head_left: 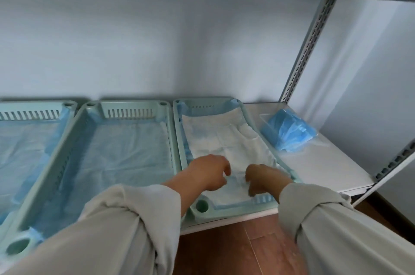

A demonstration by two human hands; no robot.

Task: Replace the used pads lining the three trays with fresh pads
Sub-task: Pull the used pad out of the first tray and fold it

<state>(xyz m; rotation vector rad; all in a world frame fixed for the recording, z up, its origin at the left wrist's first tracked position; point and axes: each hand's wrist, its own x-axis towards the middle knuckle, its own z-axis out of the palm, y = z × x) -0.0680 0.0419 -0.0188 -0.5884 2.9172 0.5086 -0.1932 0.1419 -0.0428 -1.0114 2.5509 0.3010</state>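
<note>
The white pad (226, 146) lay in the right tray (248, 117), at the centre right of the frame; it was creased and partly folded, with a fold running along its length, and a blue edge showed under it at the near end and at the far corners of the tray. Both hands were at the near end of this pad, low in the centre of the frame; the left hand (207, 171) hovered over it with fingers loosely curled and seemed to hold nothing, though I could not tell if the fingertips touched the pad; the right hand (261, 179) had its fingers bent down into the bunched edge of the pad and seemed to pinch it.

I judged that the step in hand was the work on the third tray, either spreading a fresh pad or lifting a used one; which of the two, the picture did not tell. The next move called for a firm pinch on the near edge with both hands, and an even pull so that the thin sheet would not tear or fold on itself.

The middle tray (89, 117) and the left tray (67, 106) were lined with flat blue pads; a packet of folded blue pads (286, 132) lay on the white shelf (325, 167) at the right, near the right tray.
</note>
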